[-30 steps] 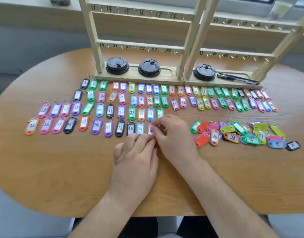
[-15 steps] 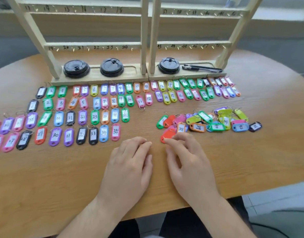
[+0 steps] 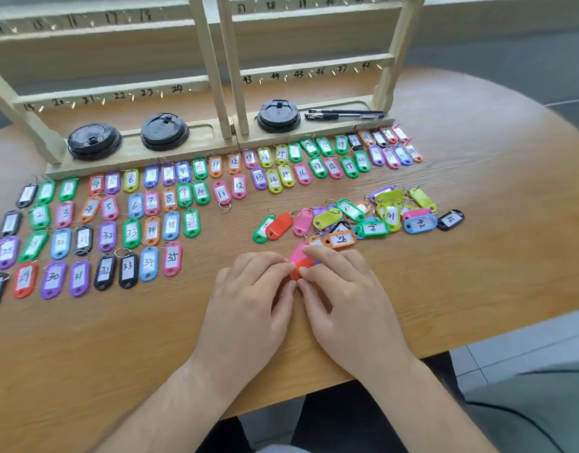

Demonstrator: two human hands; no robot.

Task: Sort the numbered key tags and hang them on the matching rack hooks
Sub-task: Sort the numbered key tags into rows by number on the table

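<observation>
1. Head view: left hand [image 3: 249, 299] and right hand [image 3: 343, 295] meet in front of the rack [image 3: 213, 76], each pinching the red tag [image 3: 302, 268] between thumb and forefinger.
2. A pink tag [image 3: 297, 251] touches the red tag on its rack side.
3. A loose pile [image 3: 363, 217] of tags lies on the worktop [image 3: 477, 256] between the hands and the rack's right half.
4. Sorted rows [image 3: 118, 223] run along the rack's base and before its left half.
5. Black lids [image 3: 164, 130] and pens [image 3: 343, 114] sit on the rack's base.
</observation>
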